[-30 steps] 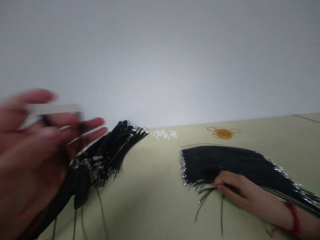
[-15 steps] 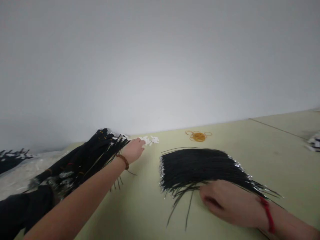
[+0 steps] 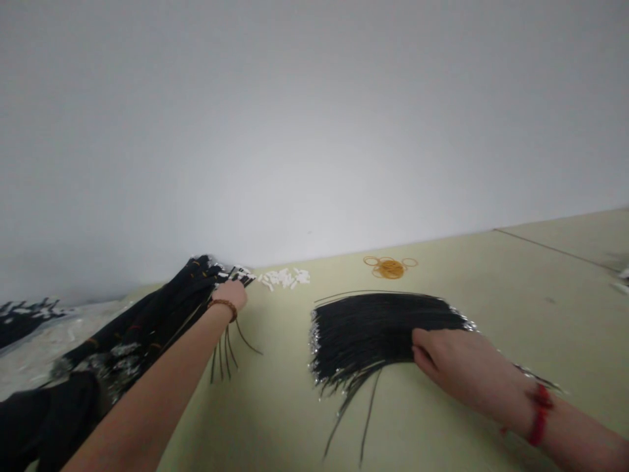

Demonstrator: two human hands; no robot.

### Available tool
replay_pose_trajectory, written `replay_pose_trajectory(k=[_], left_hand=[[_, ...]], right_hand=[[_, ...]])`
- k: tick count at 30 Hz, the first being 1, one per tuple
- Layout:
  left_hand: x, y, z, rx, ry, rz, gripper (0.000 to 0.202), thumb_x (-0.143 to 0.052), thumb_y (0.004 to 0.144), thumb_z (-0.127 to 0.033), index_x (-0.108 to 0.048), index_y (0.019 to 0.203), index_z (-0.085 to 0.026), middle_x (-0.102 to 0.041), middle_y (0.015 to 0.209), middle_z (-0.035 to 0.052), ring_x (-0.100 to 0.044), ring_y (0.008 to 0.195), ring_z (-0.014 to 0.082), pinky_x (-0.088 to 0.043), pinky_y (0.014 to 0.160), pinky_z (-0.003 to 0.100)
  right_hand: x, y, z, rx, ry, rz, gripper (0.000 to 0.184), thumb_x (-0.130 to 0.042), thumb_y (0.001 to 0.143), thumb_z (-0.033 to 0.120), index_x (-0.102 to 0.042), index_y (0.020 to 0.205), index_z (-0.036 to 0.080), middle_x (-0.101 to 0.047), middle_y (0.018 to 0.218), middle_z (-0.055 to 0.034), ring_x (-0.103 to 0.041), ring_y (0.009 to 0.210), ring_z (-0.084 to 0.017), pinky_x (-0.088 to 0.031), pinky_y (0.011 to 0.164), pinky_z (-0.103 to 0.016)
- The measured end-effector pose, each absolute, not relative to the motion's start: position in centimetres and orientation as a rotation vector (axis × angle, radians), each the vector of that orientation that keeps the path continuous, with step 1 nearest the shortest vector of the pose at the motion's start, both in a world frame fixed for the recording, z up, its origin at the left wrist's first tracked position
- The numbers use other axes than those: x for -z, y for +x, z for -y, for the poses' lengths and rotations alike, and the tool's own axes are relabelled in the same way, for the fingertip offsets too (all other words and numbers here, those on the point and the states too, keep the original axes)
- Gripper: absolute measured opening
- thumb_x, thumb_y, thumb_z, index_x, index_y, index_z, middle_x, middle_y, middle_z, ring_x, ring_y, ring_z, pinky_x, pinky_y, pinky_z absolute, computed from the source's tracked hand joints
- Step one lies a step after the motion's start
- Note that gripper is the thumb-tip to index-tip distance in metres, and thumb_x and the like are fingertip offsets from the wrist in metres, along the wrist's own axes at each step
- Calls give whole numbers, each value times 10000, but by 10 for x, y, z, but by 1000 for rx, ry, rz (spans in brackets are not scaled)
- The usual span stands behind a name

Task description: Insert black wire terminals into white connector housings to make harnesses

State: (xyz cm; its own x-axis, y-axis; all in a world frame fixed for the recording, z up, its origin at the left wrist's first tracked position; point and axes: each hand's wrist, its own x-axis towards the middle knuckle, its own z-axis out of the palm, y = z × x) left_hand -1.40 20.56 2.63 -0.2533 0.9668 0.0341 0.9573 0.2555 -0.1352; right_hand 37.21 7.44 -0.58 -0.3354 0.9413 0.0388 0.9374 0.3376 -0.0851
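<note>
My left hand (image 3: pixel 234 295) is closed around the upper end of some black wires (image 3: pixel 223 357), though its fingertips are hidden. White-tipped wire ends (image 3: pixel 240 275) stick out just past it, and several thin wires hang below the wrist. On the table at centre lies a wide, flat stack of black wires (image 3: pixel 366 328) with shiny metal ends on both sides. My right hand (image 3: pixel 455 360) rests on the stack's right part, thumb and curled fingers pinched on wires; the fingers' undersides are hidden.
Small white plastic pieces (image 3: pixel 285 278) lie near the wall, with yellow-brown rubber bands (image 3: pixel 390 268) to their right. Thick bundles of black wires (image 3: pixel 162 308) and a clear plastic bag (image 3: pixel 73 334) fill the left side. A seam (image 3: pixel 555 250) crosses the table at right.
My left hand has drawn back left from beside the white pieces onto the white-tipped wires. My right hand has moved up from the stack's lower edge onto its right part.
</note>
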Motion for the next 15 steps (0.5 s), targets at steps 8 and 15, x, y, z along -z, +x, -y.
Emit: replay_pose_trajectory(k=[8,15], left_hand=[[-19,-18,-203,-146,-1672,2542,290,-532,866,-299,-553,1091,-118,-582,1100,105,-582,956,220,-487,813,417],[-36,3,-196,6,-1601,2511,287,-520,871,-317,-553,1079,-123,-589,1067,95,-590,912,209,-495,782,407]], right_hand=[[48,321,-55,-166,-1253,2552,216,-358,845,182,-544,765,107,-490,687,-18,-407,621,-61,-184,611,-182],[55,316,-56,-276,-1106,2477,169,-437,771,231,-553,735,114,-485,685,-29,-368,619,-68,-221,626,-169]])
